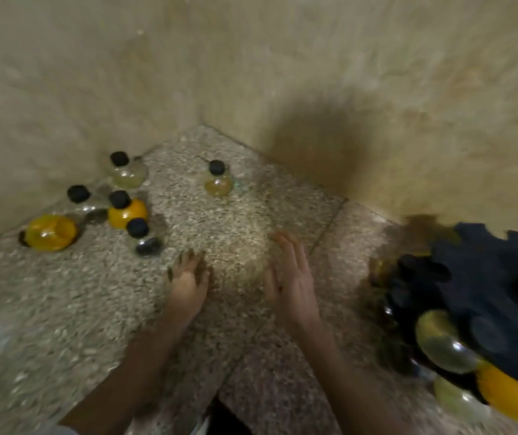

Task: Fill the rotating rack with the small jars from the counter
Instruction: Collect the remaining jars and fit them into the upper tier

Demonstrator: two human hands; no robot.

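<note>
Several small round jars with black lids stand on the speckled counter [235,221] at the left: a pale one [125,175] by the wall, a clear one [79,196], an orange one [127,213], a dark one [144,240]. An orange jar [51,232] lies on its side. Alone toward the corner stands another yellowish jar [218,183]. The black rotating rack [486,284] is at the right edge, holding jars low down, among them an orange one [508,394]. My left hand [188,277] and my right hand [292,277] hover over the middle counter, fingers apart, holding nothing. The picture is blurred.
Beige walls [376,89] meet in a corner behind the counter. A seam [326,227] runs across the stone between my right hand and the rack. The counter's front edge is near my forearms.
</note>
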